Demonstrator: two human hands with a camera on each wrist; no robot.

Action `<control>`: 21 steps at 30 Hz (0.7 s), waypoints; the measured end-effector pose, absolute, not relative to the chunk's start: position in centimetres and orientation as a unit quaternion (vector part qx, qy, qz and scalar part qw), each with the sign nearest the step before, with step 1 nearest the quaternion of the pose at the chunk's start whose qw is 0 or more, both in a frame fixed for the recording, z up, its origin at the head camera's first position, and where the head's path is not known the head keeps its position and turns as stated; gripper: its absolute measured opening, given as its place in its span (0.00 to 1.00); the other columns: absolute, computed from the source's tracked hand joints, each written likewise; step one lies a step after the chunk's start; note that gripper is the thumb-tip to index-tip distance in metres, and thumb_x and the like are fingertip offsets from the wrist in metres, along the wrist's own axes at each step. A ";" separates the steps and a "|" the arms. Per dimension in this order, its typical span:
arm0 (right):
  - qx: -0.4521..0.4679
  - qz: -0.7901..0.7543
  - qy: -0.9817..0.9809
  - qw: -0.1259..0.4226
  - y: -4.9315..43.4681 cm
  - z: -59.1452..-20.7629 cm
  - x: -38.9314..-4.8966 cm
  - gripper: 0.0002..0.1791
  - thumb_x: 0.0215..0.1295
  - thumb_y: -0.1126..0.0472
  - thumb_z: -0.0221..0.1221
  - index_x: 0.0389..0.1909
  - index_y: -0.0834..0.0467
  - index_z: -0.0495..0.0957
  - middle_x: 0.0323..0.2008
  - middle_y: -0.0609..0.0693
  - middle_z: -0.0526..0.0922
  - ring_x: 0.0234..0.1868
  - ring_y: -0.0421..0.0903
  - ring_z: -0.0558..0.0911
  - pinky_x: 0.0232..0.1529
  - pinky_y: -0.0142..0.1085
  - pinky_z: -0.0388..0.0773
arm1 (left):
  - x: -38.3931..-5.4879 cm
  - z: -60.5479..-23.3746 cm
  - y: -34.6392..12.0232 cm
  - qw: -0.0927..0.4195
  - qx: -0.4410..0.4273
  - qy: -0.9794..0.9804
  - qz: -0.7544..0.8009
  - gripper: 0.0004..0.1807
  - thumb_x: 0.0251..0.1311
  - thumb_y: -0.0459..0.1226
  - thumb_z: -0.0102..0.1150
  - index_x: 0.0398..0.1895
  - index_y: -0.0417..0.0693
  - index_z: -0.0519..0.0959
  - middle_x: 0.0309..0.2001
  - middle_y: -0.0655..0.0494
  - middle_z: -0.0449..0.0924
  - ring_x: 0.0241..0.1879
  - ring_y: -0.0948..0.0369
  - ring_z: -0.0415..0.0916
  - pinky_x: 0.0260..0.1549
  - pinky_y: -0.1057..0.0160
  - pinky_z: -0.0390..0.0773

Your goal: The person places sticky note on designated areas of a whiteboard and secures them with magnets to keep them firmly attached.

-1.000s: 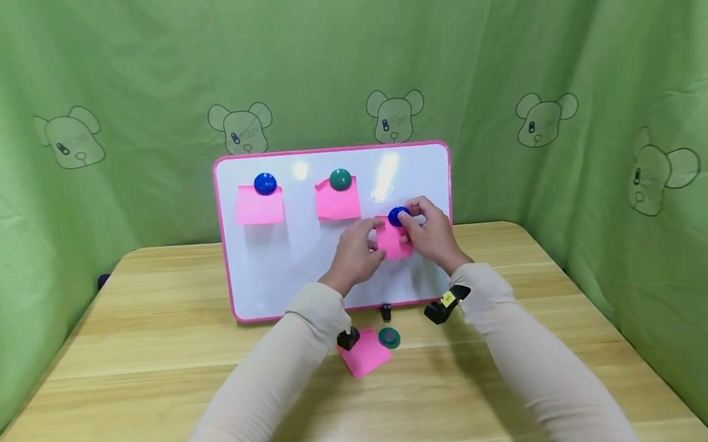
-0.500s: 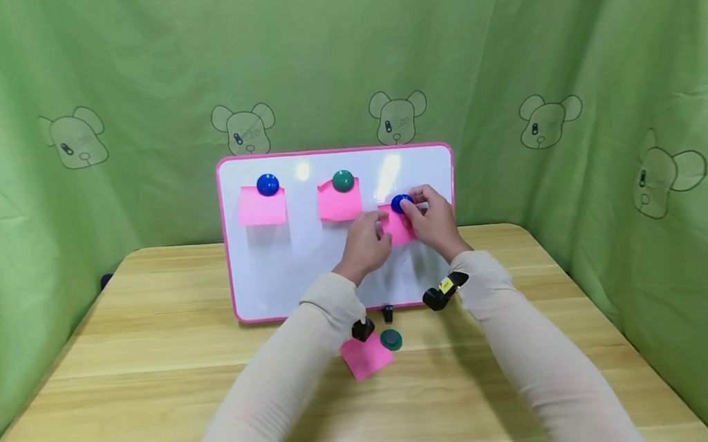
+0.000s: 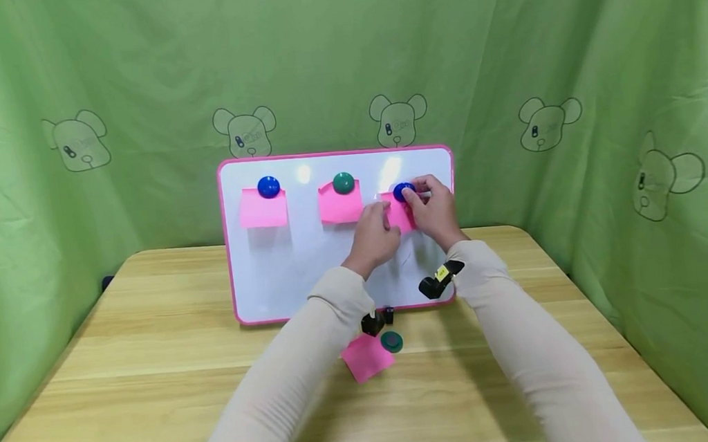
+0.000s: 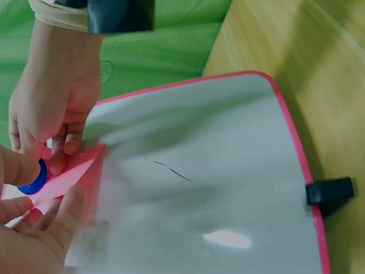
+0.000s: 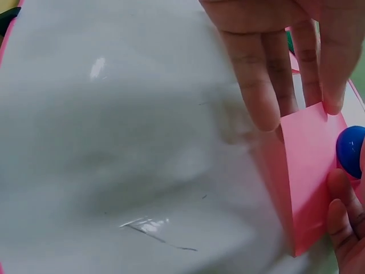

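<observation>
Toward the whiteboard's right side, my right hand (image 3: 436, 212) pinches a round blue magnet (image 3: 401, 191) at the top of a pink sticky note (image 3: 400, 219). My left hand (image 3: 373, 239) holds that note's left edge between its fingers. In the right wrist view the sticky note (image 5: 312, 177) bends out from the board's surface, and the blue magnet (image 5: 348, 149) is by its upper part. The whiteboard (image 3: 296, 274) has a pink frame and stands on the table. Part of the note is hidden behind my fingers.
Two more pink notes hang on the board, one under a blue magnet (image 3: 269, 187), one under a green magnet (image 3: 343, 183). On the wooden table (image 3: 154, 375) lie a pink note (image 3: 367, 360) and a green magnet (image 3: 391, 341). A black clip (image 4: 329, 192) sits at the board's lower edge.
Both hands have moved up the board and slightly right, carrying the pink note and blue magnet to about the height of the other two notes. The items on the table stay put.
</observation>
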State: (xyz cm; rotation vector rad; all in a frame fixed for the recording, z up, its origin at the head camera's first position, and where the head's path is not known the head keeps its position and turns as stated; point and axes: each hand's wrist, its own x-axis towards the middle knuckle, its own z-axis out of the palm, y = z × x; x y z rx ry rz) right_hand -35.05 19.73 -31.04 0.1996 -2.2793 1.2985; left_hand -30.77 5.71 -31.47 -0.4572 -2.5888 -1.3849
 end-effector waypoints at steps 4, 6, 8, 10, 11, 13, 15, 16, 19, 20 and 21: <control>0.070 0.477 -0.838 0.257 19.7 -30.6 -35.3 0.14 0.69 0.60 0.57 0.48 0.65 0.75 0.46 0.62 0.79 0.44 0.54 0.80 0.45 0.41 0.80 | -30.8 -30.8 6.0 0.065 -0.141 -0.871 -0.465 0.34 0.65 0.35 0.56 0.73 0.42 0.59 0.67 0.48 0.63 0.59 0.55 0.67 0.58 0.60 0.72; 0.070 0.478 -0.836 0.259 19.7 -30.4 -35.4 0.13 0.69 0.60 0.58 0.48 0.66 0.75 0.45 0.62 0.79 0.43 0.54 0.80 0.46 0.41 0.79 | -30.8 -30.5 6.1 0.055 -0.141 -0.871 -0.466 0.36 0.65 0.36 0.56 0.74 0.43 0.55 0.71 0.48 0.57 0.66 0.55 0.61 0.63 0.58 0.67; 0.071 0.481 -0.834 0.262 19.8 -30.3 -35.6 0.13 0.69 0.61 0.58 0.48 0.66 0.75 0.45 0.62 0.79 0.43 0.54 0.80 0.46 0.41 0.79 | -30.8 -30.3 6.1 0.047 -0.146 -0.871 -0.467 0.37 0.65 0.36 0.55 0.75 0.43 0.53 0.73 0.48 0.55 0.68 0.54 0.58 0.64 0.57 0.65; 0.071 0.483 -0.832 0.265 19.8 -30.1 -35.7 0.13 0.68 0.61 0.58 0.48 0.66 0.75 0.45 0.62 0.79 0.43 0.54 0.80 0.46 0.41 0.80 | -30.9 -30.1 6.1 0.041 -0.151 -0.871 -0.465 0.38 0.64 0.36 0.55 0.76 0.44 0.51 0.73 0.48 0.53 0.69 0.54 0.57 0.64 0.57 0.64; 0.072 0.483 -0.831 0.266 19.8 -30.0 -35.8 0.13 0.68 0.61 0.58 0.48 0.66 0.76 0.45 0.62 0.79 0.43 0.54 0.80 0.46 0.41 0.80 | -31.0 -30.0 6.1 0.038 -0.153 -0.872 -0.464 0.39 0.65 0.36 0.55 0.76 0.44 0.51 0.73 0.49 0.53 0.69 0.54 0.57 0.64 0.57 0.64; 0.071 0.483 -0.832 0.265 19.8 -29.8 -35.8 0.13 0.68 0.61 0.59 0.48 0.66 0.76 0.46 0.62 0.79 0.44 0.54 0.81 0.47 0.41 0.80 | -31.0 -29.7 6.2 0.032 -0.153 -0.874 -0.461 0.39 0.65 0.36 0.55 0.76 0.46 0.50 0.73 0.49 0.52 0.68 0.54 0.58 0.64 0.57 0.65; 0.068 0.481 -0.834 0.262 19.8 -29.7 -35.9 0.14 0.68 0.61 0.59 0.49 0.66 0.76 0.47 0.63 0.79 0.45 0.55 0.81 0.48 0.41 0.80 | -31.1 -29.5 6.2 0.026 -0.152 -0.875 -0.459 0.40 0.65 0.36 0.55 0.76 0.46 0.49 0.73 0.50 0.52 0.67 0.55 0.59 0.63 0.58 0.66; 0.067 0.479 -0.835 0.261 19.8 -29.6 -35.9 0.14 0.68 0.61 0.59 0.49 0.65 0.76 0.47 0.63 0.80 0.46 0.55 0.81 0.49 0.41 0.79 | -31.1 -29.4 6.2 0.023 -0.152 -0.875 -0.459 0.40 0.65 0.36 0.55 0.76 0.47 0.49 0.73 0.50 0.52 0.66 0.55 0.60 0.63 0.59 0.66; 0.057 0.470 -0.842 0.259 20.0 -29.5 -36.0 0.15 0.68 0.60 0.59 0.50 0.65 0.77 0.48 0.62 0.80 0.47 0.55 0.81 0.50 0.41 0.79 | -31.2 -29.2 6.3 0.022 -0.153 -0.876 -0.456 0.40 0.64 0.34 0.55 0.76 0.46 0.49 0.73 0.49 0.53 0.65 0.55 0.61 0.62 0.59 0.67; 0.053 0.467 -0.844 0.259 20.0 -29.5 -36.0 0.15 0.68 0.60 0.59 0.50 0.64 0.77 0.48 0.62 0.80 0.47 0.55 0.81 0.50 0.41 0.79 | -31.2 -29.2 6.3 0.024 -0.155 -0.878 -0.453 0.40 0.64 0.34 0.55 0.76 0.45 0.50 0.73 0.49 0.53 0.65 0.55 0.61 0.63 0.59 0.66; 0.050 0.463 -0.846 0.260 20.1 -29.5 -36.0 0.15 0.67 0.60 0.60 0.50 0.64 0.77 0.47 0.61 0.80 0.47 0.55 0.80 0.50 0.41 0.79 | -31.3 -29.1 6.3 0.025 -0.155 -0.878 -0.452 0.40 0.63 0.33 0.55 0.76 0.45 0.50 0.73 0.49 0.53 0.65 0.55 0.61 0.63 0.59 0.65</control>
